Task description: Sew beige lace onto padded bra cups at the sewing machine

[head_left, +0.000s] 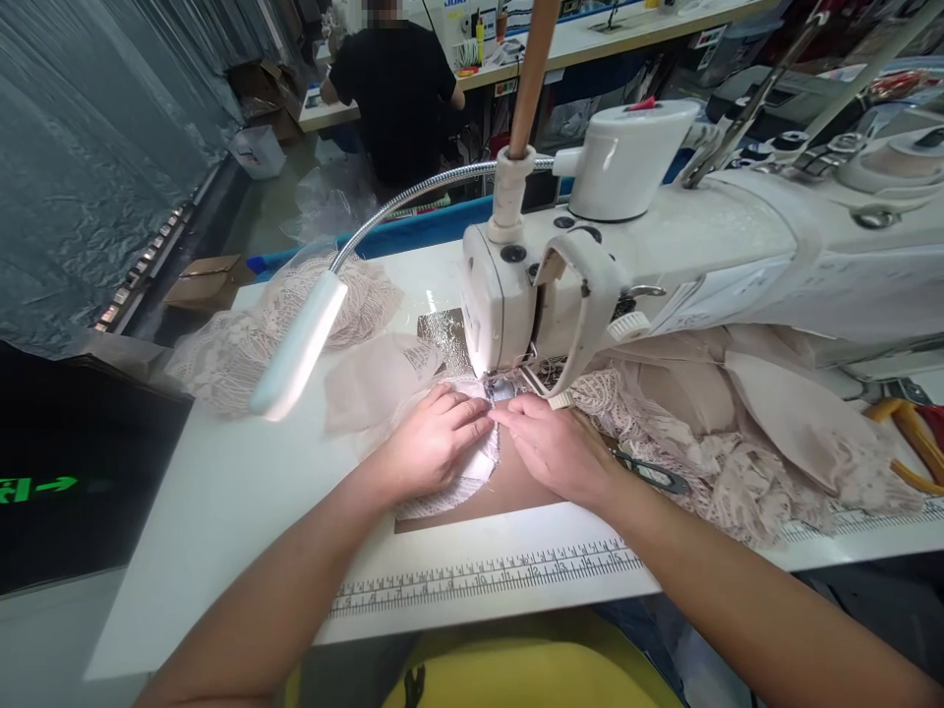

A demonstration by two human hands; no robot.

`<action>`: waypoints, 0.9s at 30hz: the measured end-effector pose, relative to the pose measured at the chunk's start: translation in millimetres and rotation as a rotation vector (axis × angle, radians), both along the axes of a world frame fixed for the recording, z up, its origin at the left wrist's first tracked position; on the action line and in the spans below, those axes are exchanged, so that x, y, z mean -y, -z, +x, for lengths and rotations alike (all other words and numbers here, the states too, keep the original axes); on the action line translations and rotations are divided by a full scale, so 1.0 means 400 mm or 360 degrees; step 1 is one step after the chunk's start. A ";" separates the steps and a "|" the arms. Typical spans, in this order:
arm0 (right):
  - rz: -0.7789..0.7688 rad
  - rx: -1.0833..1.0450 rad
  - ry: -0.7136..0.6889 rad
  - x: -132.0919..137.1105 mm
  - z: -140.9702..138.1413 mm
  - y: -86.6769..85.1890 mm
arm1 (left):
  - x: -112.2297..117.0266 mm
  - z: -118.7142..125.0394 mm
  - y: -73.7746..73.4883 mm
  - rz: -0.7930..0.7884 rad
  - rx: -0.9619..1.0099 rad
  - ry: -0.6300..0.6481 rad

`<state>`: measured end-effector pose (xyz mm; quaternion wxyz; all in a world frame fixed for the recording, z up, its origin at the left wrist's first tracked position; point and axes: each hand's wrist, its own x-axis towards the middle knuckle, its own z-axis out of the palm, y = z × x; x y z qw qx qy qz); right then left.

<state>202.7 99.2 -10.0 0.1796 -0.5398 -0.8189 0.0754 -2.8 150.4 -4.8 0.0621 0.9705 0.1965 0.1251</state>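
Note:
Under the needle of a white sewing machine [508, 305] lies a pale lace fabric piece [472, 477]. My left hand [437, 442] rests flat on this piece, just left of the needle, with its fingers stretched out. On the needle's other side, my right hand [557, 447] pinches the edge of the same lace piece between thumb and forefinger. A brown plate [516, 492] shows beneath the fabric and the hands. Close to my right wrist lies a pair of dark thread snips [653, 474], partly among lace. The stitching spot itself is mostly hidden by fingers and presser foot.
Bundled lace [221, 359] sits at the table's back left, below a lit gooseneck lamp [302, 344]. More beige fabric and lace [708, 423] fill the right side. A printed ruler [479, 580] runs along the front edge. Beyond, a person in black [390, 98] sits at another table.

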 end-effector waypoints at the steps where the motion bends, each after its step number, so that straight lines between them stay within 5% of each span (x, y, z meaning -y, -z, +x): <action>1: -0.0001 0.0029 -0.0015 0.000 0.000 0.001 | -0.001 -0.001 0.001 -0.0002 0.0014 0.0003; 27: 0.0129 0.0075 -0.0004 -0.009 -0.006 0.009 | -0.024 -0.001 0.019 0.0001 0.0018 -0.0029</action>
